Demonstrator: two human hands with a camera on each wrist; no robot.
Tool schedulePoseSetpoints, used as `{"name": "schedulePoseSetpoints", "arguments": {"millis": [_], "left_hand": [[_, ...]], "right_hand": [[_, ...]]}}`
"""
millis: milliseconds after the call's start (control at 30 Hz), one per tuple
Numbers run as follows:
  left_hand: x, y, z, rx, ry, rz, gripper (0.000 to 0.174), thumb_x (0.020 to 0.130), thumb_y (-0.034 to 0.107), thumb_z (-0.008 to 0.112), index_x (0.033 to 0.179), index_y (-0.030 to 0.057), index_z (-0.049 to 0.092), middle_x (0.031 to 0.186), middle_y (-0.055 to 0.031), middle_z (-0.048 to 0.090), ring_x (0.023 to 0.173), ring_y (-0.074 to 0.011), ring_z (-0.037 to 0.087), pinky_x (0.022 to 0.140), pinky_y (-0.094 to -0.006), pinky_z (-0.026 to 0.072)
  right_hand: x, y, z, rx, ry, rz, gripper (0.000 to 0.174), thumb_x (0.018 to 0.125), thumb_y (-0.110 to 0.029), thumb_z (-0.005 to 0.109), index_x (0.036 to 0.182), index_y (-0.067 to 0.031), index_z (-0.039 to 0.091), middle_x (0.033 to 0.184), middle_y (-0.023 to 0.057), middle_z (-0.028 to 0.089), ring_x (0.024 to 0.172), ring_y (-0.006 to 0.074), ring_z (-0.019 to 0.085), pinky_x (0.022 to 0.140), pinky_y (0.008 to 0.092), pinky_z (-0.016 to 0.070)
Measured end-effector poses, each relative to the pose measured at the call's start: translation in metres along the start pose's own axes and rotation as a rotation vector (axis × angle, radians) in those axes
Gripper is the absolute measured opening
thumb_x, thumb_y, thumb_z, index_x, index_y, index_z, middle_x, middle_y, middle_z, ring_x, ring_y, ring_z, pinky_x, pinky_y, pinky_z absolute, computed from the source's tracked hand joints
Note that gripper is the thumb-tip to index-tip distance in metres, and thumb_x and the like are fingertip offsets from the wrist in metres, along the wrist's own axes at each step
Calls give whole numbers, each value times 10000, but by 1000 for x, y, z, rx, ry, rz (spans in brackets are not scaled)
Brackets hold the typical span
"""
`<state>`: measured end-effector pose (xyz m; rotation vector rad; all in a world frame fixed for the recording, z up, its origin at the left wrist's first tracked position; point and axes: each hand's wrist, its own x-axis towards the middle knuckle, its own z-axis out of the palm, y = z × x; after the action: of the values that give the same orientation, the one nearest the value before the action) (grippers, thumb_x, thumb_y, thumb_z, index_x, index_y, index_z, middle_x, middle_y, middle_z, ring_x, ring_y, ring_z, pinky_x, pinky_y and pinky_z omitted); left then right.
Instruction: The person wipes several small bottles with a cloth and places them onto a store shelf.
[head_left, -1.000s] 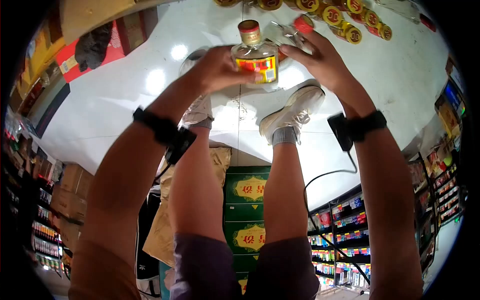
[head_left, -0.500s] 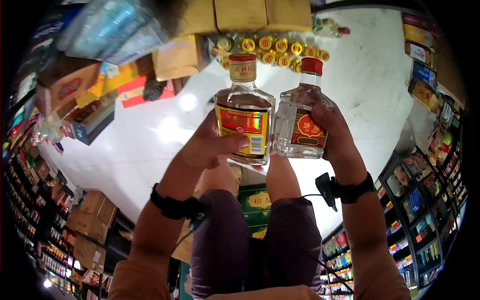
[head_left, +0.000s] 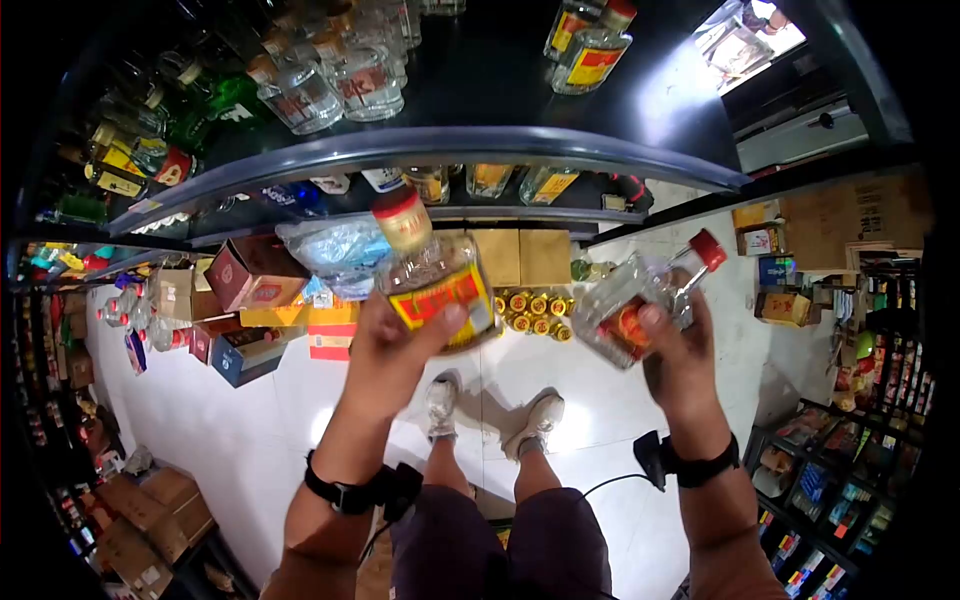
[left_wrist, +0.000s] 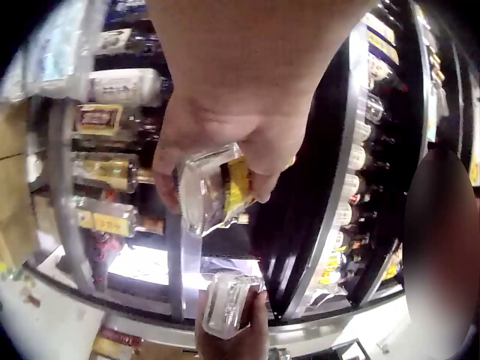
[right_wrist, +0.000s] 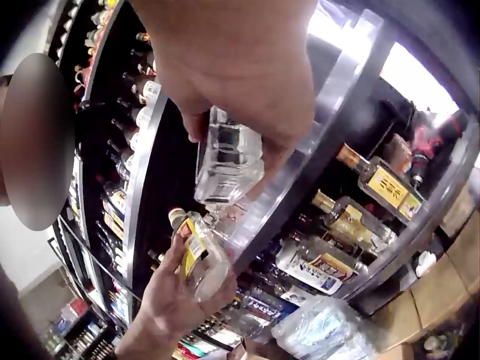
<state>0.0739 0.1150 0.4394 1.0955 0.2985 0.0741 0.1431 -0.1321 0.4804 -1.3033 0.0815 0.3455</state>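
In the head view my left hand (head_left: 385, 350) grips a clear glass liquor bottle (head_left: 440, 290) with a yellow and red label and a red-topped cap, thumb across the label. My right hand (head_left: 685, 355) holds another clear bottle (head_left: 620, 315) with a dark red label and red cap, tilted to the right. Both bottles are held up before a dark shelf (head_left: 480, 110), apart from each other. Two bottles with yellow and red labels, the nearer one a liquor bottle (head_left: 592, 58), stand on that shelf. The left wrist view shows the left bottle's base (left_wrist: 199, 195) under the fingers.
Clear bottles with red print (head_left: 368, 85) crowd the shelf's left part, beside green bottles (head_left: 215, 110). A lower shelf holds more bottles (head_left: 548, 184). Gold-capped bottles (head_left: 540, 325) and cardboard boxes (head_left: 545, 255) are on the floor below. Shelving (head_left: 830, 470) lines the right side.
The view has risen from the floor to the shelf. Both bottles came up with the hands, were side by side half a second ago, and are now spread apart and tilted.
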Motion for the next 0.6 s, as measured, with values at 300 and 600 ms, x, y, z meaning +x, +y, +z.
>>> {"name": "schedulePoseSetpoints", "arguments": {"millis": [300, 600], "left_hand": [[145, 50, 36, 404, -72, 611, 474, 825, 82, 711, 1219, -14, 464, 1110, -118, 624, 1031, -146, 595, 910, -273, 463], [242, 31, 39, 558, -84, 444, 465, 770, 59, 759, 1167, 33, 520, 1035, -81, 654, 943, -153, 609, 834, -287, 477]], "right_hand": [[97, -49, -3, -329, 6, -421, 494, 834, -142, 728, 1239, 11, 490, 1126, 108, 603, 1037, 166, 574, 922, 290, 450], [170, -52, -24, -575, -57, -474, 479, 845, -177, 722, 1233, -14, 495, 1124, 85, 595, 1027, 158, 563, 900, 282, 443]]}}
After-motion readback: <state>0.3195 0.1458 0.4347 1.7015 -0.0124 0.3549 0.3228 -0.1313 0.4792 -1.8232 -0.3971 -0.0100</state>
